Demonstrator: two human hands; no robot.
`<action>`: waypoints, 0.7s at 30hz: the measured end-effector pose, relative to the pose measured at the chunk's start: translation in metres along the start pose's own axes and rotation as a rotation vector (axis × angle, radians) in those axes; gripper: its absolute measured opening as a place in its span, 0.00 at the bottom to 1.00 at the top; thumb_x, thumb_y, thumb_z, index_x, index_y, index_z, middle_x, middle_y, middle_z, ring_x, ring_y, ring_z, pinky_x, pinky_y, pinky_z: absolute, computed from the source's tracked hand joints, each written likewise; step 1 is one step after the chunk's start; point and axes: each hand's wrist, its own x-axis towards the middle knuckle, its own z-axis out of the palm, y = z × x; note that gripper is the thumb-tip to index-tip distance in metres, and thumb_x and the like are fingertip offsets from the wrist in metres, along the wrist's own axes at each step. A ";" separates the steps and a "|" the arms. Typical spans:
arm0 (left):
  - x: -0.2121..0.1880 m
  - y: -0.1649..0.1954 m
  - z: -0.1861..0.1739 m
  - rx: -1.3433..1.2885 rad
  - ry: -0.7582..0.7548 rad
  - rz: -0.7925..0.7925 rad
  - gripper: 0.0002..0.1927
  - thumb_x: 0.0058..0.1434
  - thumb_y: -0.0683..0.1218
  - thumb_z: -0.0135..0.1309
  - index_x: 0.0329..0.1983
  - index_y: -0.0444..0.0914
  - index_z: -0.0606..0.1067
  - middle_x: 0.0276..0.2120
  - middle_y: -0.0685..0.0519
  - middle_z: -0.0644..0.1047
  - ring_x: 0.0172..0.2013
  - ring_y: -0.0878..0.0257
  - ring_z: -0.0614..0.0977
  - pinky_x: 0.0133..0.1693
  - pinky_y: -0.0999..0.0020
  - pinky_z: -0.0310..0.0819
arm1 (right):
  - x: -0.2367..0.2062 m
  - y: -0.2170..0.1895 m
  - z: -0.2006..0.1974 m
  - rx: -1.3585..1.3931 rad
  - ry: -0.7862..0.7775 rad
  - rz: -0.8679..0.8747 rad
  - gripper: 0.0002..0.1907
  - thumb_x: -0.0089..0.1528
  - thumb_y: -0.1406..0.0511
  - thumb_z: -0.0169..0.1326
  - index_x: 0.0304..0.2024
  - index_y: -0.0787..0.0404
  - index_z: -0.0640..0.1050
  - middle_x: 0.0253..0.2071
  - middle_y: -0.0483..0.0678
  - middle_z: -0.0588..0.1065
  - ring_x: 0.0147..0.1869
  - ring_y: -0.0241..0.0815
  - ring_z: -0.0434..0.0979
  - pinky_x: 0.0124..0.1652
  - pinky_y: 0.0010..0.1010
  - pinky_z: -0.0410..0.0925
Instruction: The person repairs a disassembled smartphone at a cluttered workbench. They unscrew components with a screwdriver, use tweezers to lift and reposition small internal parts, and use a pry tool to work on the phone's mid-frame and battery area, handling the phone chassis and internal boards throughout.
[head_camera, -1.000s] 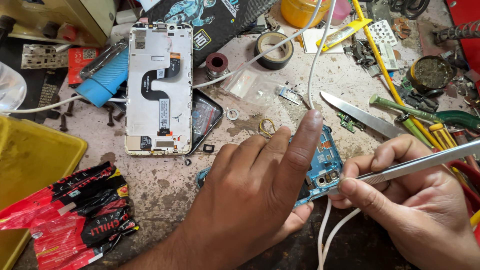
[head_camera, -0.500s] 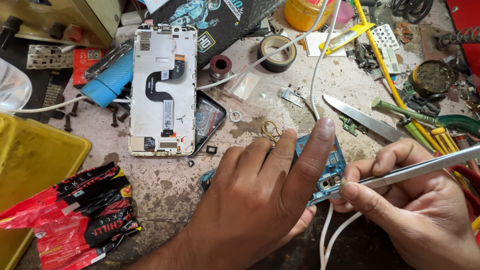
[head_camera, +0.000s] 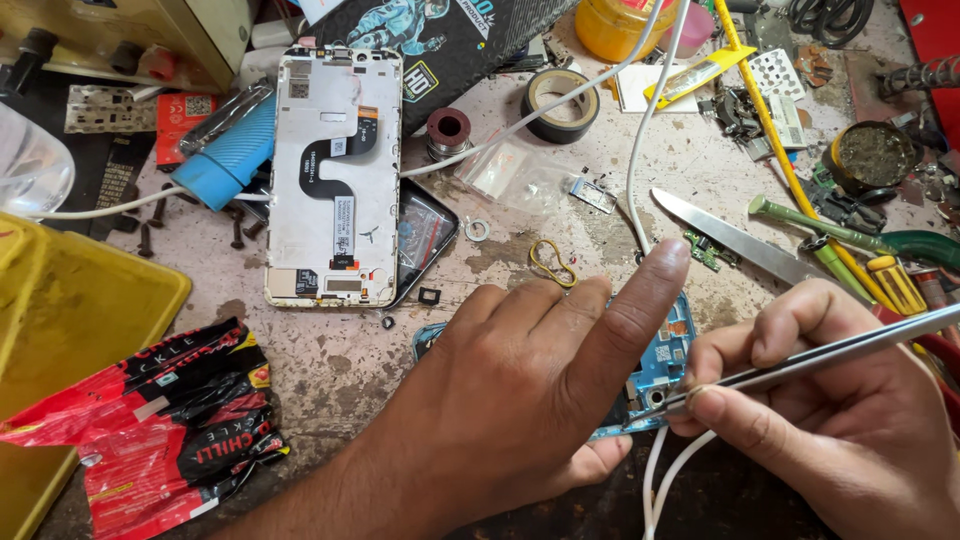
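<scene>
My left hand (head_camera: 540, 380) lies flat over a blue phone circuit board (head_camera: 665, 360) on the worn workbench, pressing it down with the index finger stretched toward the upper right. My right hand (head_camera: 830, 420) pinches a pair of metal tweezers (head_camera: 820, 355), whose tips touch the board's lower right corner. Most of the board is hidden under my left hand. A white opened phone frame (head_camera: 335, 175) with a black flex cable lies face down to the upper left.
A yellow tray (head_camera: 70, 330) and a red snack wrapper (head_camera: 170, 420) sit at left. A blue cylinder (head_camera: 230, 155), tape roll (head_camera: 560, 100), knife blade (head_camera: 740, 240), screwdrivers (head_camera: 860, 245), white cable (head_camera: 640, 150), yellow rubber band (head_camera: 552, 262) and scattered screws surround the board.
The view has shifted slightly; my left index finger has lifted and stretched a little further right. The tweezers stay at the board's corner.
</scene>
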 end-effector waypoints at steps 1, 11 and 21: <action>0.000 0.000 0.000 0.000 0.001 0.002 0.64 0.39 0.55 0.74 0.73 0.31 0.50 0.45 0.43 0.75 0.40 0.50 0.78 0.38 0.53 0.70 | 0.000 0.000 0.000 -0.011 -0.003 -0.005 0.20 0.61 0.81 0.58 0.47 0.63 0.63 0.43 0.60 0.78 0.46 0.49 0.86 0.46 0.36 0.80; 0.000 0.000 0.001 -0.004 -0.011 0.008 0.65 0.38 0.54 0.74 0.73 0.30 0.51 0.43 0.44 0.74 0.39 0.51 0.78 0.37 0.54 0.71 | 0.000 0.001 0.001 -0.029 -0.042 -0.015 0.20 0.61 0.81 0.57 0.47 0.63 0.64 0.42 0.61 0.79 0.46 0.47 0.85 0.46 0.35 0.79; -0.001 0.000 0.003 0.027 -0.041 -0.003 0.66 0.39 0.55 0.74 0.75 0.31 0.50 0.44 0.46 0.74 0.39 0.52 0.78 0.37 0.53 0.70 | -0.001 0.000 0.003 -0.033 -0.037 -0.015 0.19 0.61 0.82 0.57 0.47 0.64 0.64 0.42 0.61 0.78 0.47 0.46 0.84 0.46 0.35 0.78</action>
